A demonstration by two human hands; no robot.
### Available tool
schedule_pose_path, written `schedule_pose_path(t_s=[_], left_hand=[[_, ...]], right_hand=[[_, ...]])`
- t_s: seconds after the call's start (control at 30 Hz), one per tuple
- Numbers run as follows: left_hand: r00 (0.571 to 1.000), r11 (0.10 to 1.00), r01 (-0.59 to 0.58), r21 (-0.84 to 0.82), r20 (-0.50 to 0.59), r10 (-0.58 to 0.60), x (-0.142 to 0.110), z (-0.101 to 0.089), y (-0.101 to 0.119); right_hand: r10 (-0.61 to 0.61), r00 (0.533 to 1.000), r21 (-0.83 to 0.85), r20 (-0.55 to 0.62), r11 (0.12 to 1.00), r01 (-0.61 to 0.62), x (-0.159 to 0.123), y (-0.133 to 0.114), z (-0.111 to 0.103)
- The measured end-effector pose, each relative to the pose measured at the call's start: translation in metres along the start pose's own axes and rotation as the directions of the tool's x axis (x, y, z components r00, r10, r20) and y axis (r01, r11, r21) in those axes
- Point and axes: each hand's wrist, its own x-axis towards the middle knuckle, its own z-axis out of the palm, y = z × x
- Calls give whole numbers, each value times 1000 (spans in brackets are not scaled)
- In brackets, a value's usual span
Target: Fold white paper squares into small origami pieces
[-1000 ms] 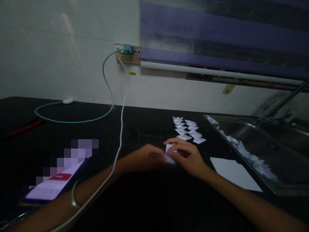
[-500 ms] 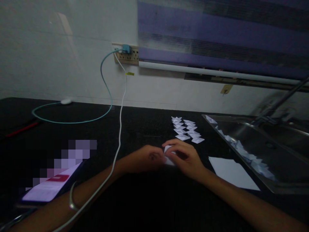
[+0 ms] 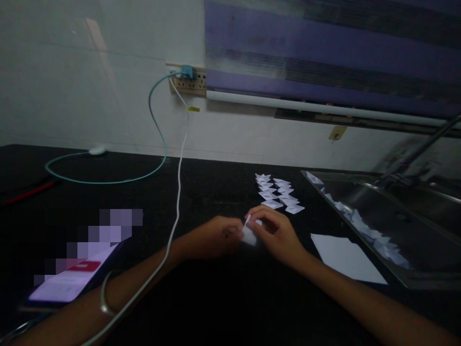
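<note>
Between my hands, above the dark countertop, is a small folded piece of white paper (image 3: 249, 235), partly covered by fingers. My left hand (image 3: 224, 236) is closed and pinches the paper's left edge; its fingertips are blurred. Thumb and fingers of my right hand (image 3: 275, 230) close on the paper's upper right side. Just beyond my right hand, small folded paper boats (image 3: 267, 195) stand in two rows. To the right of that hand lies a stack of white paper sheets (image 3: 347, 258).
A steel sink (image 3: 428, 235) is at the right, with more folded paper pieces (image 3: 374, 235) along its rim. A white cable (image 3: 179, 192) runs across my left forearm. A lit phone (image 3: 68, 283) lies at the left; a teal cable (image 3: 108, 182) loops behind it.
Both hands stay closed on the paper, in nearly the same place. The paper has tilted a little between the fingers, showing more of its lower face. The view has shifted slightly.
</note>
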Motion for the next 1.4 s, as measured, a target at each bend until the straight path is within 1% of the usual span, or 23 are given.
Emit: schedule_pose_path(t_s=[0.07,0.13,0.23,0.33,0.4,0.5,0.57,0.6,0.67,0.7,0.77,0.83,0.9,1.03,1.1,1.13,1.17,1.2,1.23,1.27,1.3,1.37,1.4], left_hand=[[1000,1000,17,18,-13,-17,0,0,2],[999,999,36,23,-39,-35,0,-1,4],[996,999,31,34,-87,-28,0,-2,4],[995,999,-10,44,-97,15,0,-2,3],[996,1000,1,29,-91,1,0,-1,4],[994,995,87,-39,-62,-89,0,0,5],[993,990,119,-70,-14,-120,0,1,4],[994,992,109,-68,14,-108,1,1,2],[997,998,48,-37,62,-46,1,0,-2],[997,1000,11,-22,76,-10,1,0,-3],[996,1000,-28,-8,79,28,1,-2,-6],[997,999,-23,-38,68,26,0,-4,-5],[998,997,-3,-79,61,8,-1,-6,-3],[1000,991,21,-131,26,-18,-1,-6,0],[999,986,43,-164,4,-43,0,-5,0],[998,980,63,-189,-6,-65,0,-4,0],[996,972,83,-218,-14,-89,1,-4,-1],[994,964,102,-247,-21,-110,1,-3,-1],[991,956,117,-270,-26,-129,2,-3,-2],[989,949,128,-287,-28,-142,2,-3,-2],[989,946,133,-297,-25,-147,2,-2,-3],[991,941,124,-315,-13,-135,3,-2,-5],[992,936,113,-333,-14,-125,4,-3,-6]], right_hand=[[51,999,33,-6,998,-51,-1,0,1],[162,987,132,-6,978,-160,-1,0,2],[332,942,336,55,882,-331,-1,-2,5],[402,911,447,92,801,-399,-1,-3,8],[415,907,460,70,794,-398,0,-2,8],[392,920,417,25,832,-365,-1,-1,8],[373,928,378,-3,859,-344,-2,-2,7],[368,930,362,-14,869,-338,-2,-3,7],[368,929,343,-26,876,-338,-2,-5,6],[378,926,342,-18,872,-349,-1,-5,6],[404,914,349,32,853,-389,-2,-6,5],[419,902,329,105,841,-429,-2,-6,4],[413,898,289,150,851,-439,-3,-4,3],[392,908,252,147,873,-417,-3,0,0],[372,921,193,116,901,-388,-3,0,-2],[340,936,144,92,926,-350,-3,-1,-3],[283,957,84,68,954,-288,-4,-3,-4],[192,980,27,52,981,-194,-4,-5,-5],[77,996,-23,49,997,-76,-5,-7,-6],[-42,998,-57,54,997,45,-6,-9,-7],[-147,987,-79,59,985,151,-7,-11,-7],[-279,958,-114,64,952,285,-9,-13,-7],[-311,948,-133,64,939,317,-10,-13,-7]])
